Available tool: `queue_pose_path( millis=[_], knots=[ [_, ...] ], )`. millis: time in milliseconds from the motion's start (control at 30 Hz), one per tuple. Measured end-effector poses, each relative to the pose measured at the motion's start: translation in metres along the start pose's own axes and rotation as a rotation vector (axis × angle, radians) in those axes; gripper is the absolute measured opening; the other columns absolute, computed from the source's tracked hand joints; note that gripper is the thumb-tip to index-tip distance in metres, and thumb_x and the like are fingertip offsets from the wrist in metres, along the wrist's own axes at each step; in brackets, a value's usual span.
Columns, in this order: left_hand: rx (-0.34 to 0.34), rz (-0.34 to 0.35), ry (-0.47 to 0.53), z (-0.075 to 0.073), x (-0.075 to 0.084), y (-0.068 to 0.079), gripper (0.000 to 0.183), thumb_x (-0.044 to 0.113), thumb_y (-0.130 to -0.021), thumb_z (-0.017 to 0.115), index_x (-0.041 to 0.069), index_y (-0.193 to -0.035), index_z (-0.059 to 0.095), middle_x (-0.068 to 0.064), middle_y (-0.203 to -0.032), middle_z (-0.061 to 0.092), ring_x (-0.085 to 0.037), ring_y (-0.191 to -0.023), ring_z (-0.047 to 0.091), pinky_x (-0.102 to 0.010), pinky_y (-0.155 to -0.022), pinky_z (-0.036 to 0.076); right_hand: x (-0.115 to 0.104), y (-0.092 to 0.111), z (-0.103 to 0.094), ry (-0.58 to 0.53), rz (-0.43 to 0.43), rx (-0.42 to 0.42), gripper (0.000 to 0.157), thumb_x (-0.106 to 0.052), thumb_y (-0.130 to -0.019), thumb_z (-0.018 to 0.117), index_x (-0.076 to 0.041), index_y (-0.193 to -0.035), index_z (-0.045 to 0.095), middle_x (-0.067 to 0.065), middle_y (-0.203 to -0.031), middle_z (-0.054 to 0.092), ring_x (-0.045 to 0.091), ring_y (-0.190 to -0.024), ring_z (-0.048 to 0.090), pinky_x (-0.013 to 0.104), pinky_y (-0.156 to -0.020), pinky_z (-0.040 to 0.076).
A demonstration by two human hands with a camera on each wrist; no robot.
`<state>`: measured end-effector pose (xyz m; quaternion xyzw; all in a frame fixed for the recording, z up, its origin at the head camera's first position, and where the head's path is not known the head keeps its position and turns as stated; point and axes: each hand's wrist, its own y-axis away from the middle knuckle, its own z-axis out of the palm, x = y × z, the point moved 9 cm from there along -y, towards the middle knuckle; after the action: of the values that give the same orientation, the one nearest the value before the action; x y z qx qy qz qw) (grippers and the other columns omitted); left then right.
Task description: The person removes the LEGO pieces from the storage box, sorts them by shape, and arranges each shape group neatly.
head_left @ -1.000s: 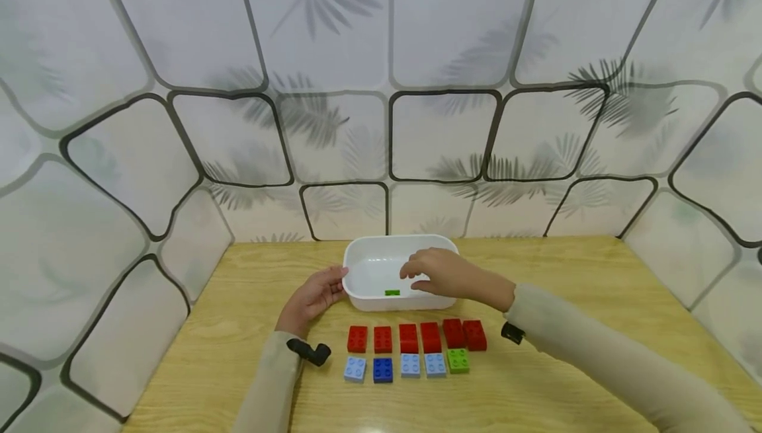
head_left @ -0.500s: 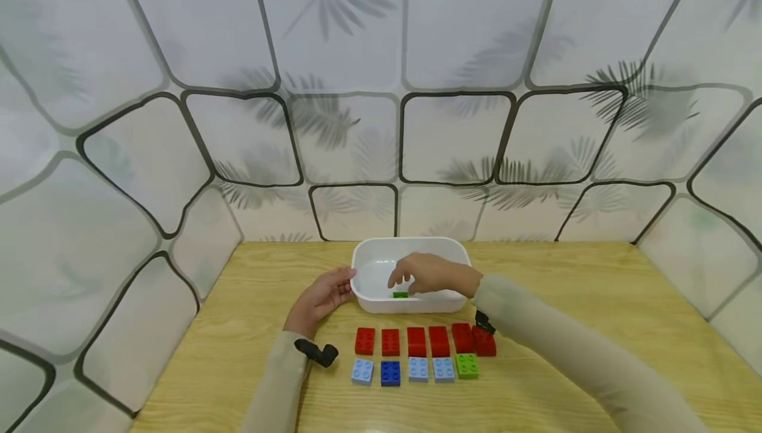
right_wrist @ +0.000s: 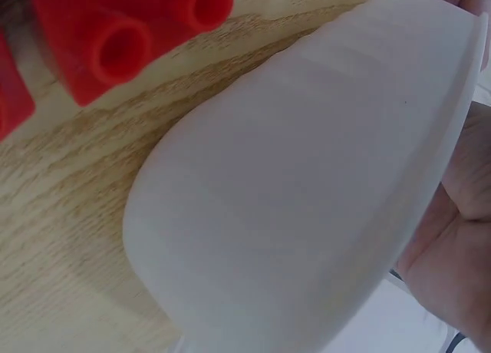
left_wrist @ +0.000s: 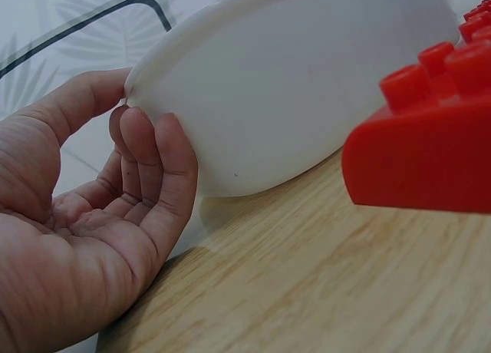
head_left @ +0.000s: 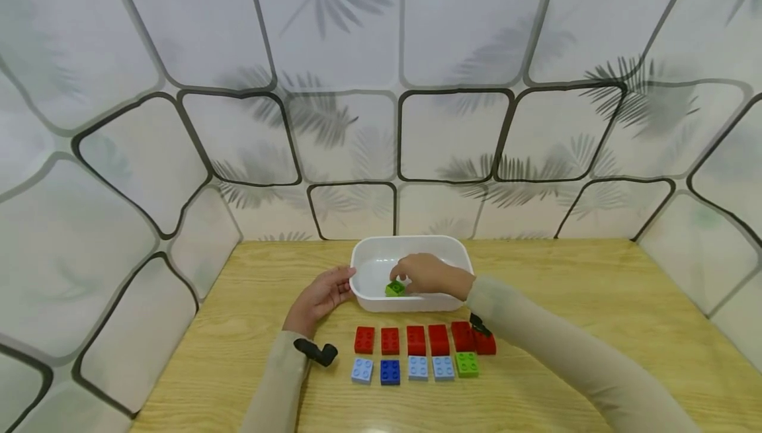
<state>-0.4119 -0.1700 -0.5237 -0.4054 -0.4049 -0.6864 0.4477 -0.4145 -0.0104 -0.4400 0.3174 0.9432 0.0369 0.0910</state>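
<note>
A white plastic tub [head_left: 437,303] stands on the wooden table. My left hand [head_left: 324,297] holds its left end, thumb at the rim and curled fingers against the outer wall, as the left wrist view shows the hand [left_wrist: 115,176] up close. Inside the tub, my right hand [head_left: 425,273] pinches a lime-green toy brick [head_left: 395,288], which is tilted near the front wall. In the right wrist view, the tub's outer wall [right_wrist: 291,176] hides the brick and the fingertips; only part of the right hand [right_wrist: 453,253] shows past the rim.
In front of the tub several red bricks [head_left: 389,340] form a row. Nearer lie light-blue bricks [head_left: 418,368], a dark-blue brick [head_left: 389,372] and another lime-green brick [head_left: 467,364]. A patterned curtain [head_left: 452,135] closes off the back of the table [head_left: 553,287].
My right hand has moved down and left into the tub and taken hold of the green brick, which is now tilted up. The left hand keeps its place at the tub's end.
</note>
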Motion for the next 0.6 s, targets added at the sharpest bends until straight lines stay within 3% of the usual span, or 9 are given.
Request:
queue_pose_path(
  millis=[167,367,600],
  knots=[
    [-0.014,-0.001,0.001,-0.001,0.000,0.000,0.025,0.016,-0.109,0.048,0.000,-0.128,0.055,0.000,-0.098,0.067,-0.009,-0.089,0.063,-0.023,-0.081,0.058,0.001,-0.001,0.000,0.011,0.030,0.016,0.034,-0.012,-0.084,0.084,-0.011,-0.117,0.075,0.006,-0.111,0.074,0.022,-0.103,0.068,0.040,-0.091,0.057],
    [-0.006,-0.008,-0.006,-0.002,0.000,0.000,0.026,0.017,-0.109,0.049,0.001,-0.129,0.054,0.001,-0.099,0.067,-0.009,-0.090,0.062,-0.023,-0.082,0.058,-0.010,-0.010,0.001,-0.043,-0.008,-0.007,0.041,-0.003,-0.082,0.083,-0.012,-0.121,0.074,0.005,-0.121,0.074,0.022,-0.115,0.067,0.038,-0.101,0.054],
    [-0.009,-0.005,0.014,0.000,0.001,0.002,0.022,0.015,-0.108,0.050,0.001,-0.124,0.055,0.000,-0.100,0.066,-0.010,-0.091,0.062,-0.023,-0.083,0.057,-0.018,-0.021,0.000,-0.024,-0.011,0.019,0.033,-0.011,-0.085,0.082,-0.011,-0.118,0.076,0.004,-0.119,0.074,0.021,-0.113,0.066,0.039,-0.103,0.052]
  ],
)
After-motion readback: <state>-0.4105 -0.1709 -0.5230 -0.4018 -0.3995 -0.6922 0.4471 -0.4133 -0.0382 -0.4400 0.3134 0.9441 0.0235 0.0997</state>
